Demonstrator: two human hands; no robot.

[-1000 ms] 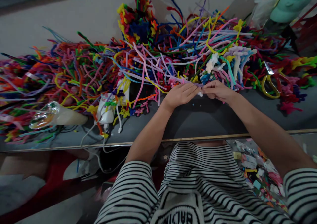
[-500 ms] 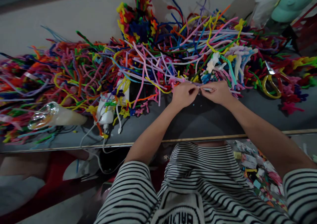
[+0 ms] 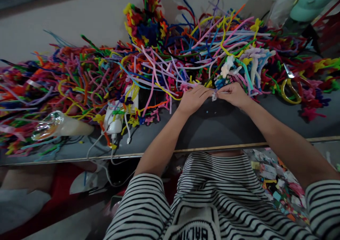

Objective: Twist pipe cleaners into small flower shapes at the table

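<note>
A small white fuzzy piece (image 3: 214,97) shows between my fingertips, just above the near part of the grey table (image 3: 228,126). My left hand (image 3: 195,97) is closed in a pinch at its left side. From the right, the fingers of my right hand (image 3: 233,94) pinch at the same piece, and a thin pale purple stem runs by them. Right behind my hands lies a heap of coloured pipe cleaners (image 3: 164,66), with a white and blue fuzzy bunch (image 3: 227,68) close to my right hand.
Scissors with yellow handles (image 3: 290,91) lie at the right. At the left are a wrapped cream-coloured cone (image 3: 74,125) and a white plug with cables (image 3: 113,123). A mint-green object (image 3: 308,6) stands at the back right. Another person's leg (image 3: 29,178) shows at lower left.
The white piece now hangs visibly between my fingertips. My left hand has turned flatter, its fingers reaching right, and my right hand has shifted slightly.
</note>
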